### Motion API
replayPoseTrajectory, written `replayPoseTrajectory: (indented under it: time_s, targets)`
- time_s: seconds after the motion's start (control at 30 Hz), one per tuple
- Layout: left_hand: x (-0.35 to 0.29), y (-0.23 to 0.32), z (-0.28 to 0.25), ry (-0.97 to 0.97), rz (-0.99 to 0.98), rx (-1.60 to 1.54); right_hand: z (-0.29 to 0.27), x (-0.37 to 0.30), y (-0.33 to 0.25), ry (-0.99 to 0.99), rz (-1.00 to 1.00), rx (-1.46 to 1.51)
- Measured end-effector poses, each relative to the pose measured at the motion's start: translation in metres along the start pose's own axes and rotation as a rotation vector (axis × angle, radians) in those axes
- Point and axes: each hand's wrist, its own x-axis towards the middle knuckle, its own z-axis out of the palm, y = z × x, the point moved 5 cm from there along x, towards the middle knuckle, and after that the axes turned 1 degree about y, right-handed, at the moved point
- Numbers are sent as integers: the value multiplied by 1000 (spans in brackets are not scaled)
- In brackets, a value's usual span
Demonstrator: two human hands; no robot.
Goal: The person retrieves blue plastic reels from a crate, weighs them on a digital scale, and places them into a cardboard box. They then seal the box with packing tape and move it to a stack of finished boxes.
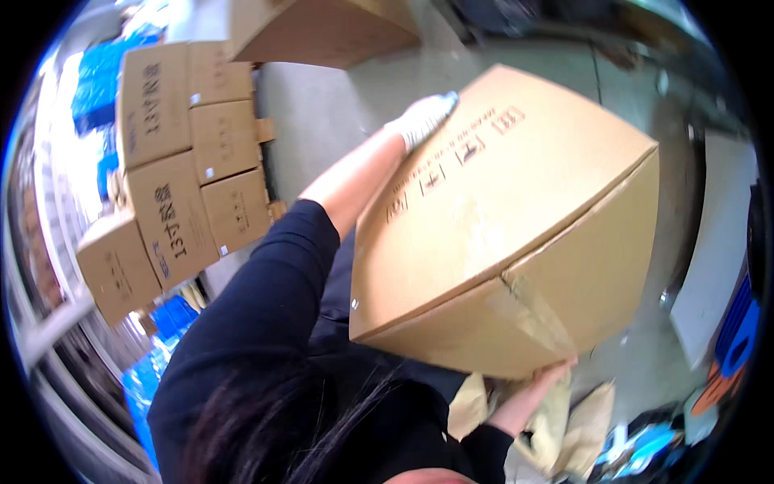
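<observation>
A large taped cardboard carton (476,202) is tilted in front of me, with dark printed symbols on one side and a strip of clear tape across a seam. My left hand (426,119), in a white glove with bluish fingertips, grips the carton's far left edge. Below the near right edge, my right hand (552,373) supports the carton from beneath; most of its fingers are hidden by the cardboard. Both hands hold the carton between them.
Stacked cardboard cartons (173,234) stand on a pallet at the left. Another carton (322,32) is at the top. Blue wrapped goods (97,85) lie behind the stack. Crumpled brown paper (584,427) and a blue-and-white bundle (641,448) are at the lower right. A white panel (717,242) leans at the right.
</observation>
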Motion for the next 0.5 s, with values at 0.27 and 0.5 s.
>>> replayPoseTrajectory:
  time_s: [0.27,0.5]
  targets:
    - [-222,-95,-171,186,61,-596,95,-164,-188,-276,-515,-490]
    - [-480,-111,-237,307,14,-1304,262,-387,-245,-765,-789,-930]
